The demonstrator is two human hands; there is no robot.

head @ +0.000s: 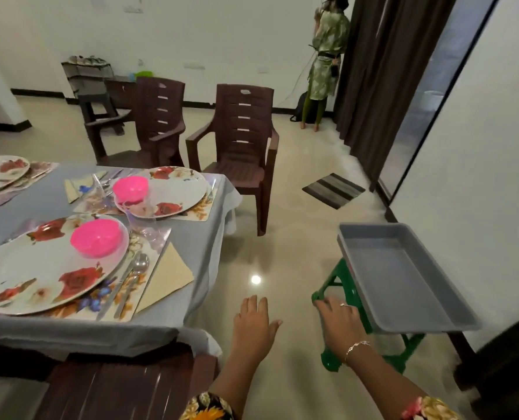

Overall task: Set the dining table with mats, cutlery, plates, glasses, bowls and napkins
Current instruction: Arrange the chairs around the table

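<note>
**Figure. Late stage of laying the places, seen from the head camera.** On the desk, at left, we see two places laid. The near one has a floral plate on its mat, a pink bowl on the plate, cutlery just beside the plate, and a folded napkin at the mat's outer edge. The far plate also carries a pink bowl. A clear glass, hard to make out, stands between the two plates. A third plate lies at the far left, cut off by the frame, so we cannot tell what else it has.

At right, well apart from the desk, a grey tray rests on a green stool, with nothing visible in it.

The left hand hangs released over the floor, fingers spread, holding nothing. The right hand reaches to the stool's near corner with its fingers nearly straight. We cannot tell whether they touch it, and they grasp nothing.

We judge the carrying step finished for these two places. The next move probably calls for taking up the tray by its rim with both hands, kept level, to fetch what the remaining places lack.
</note>
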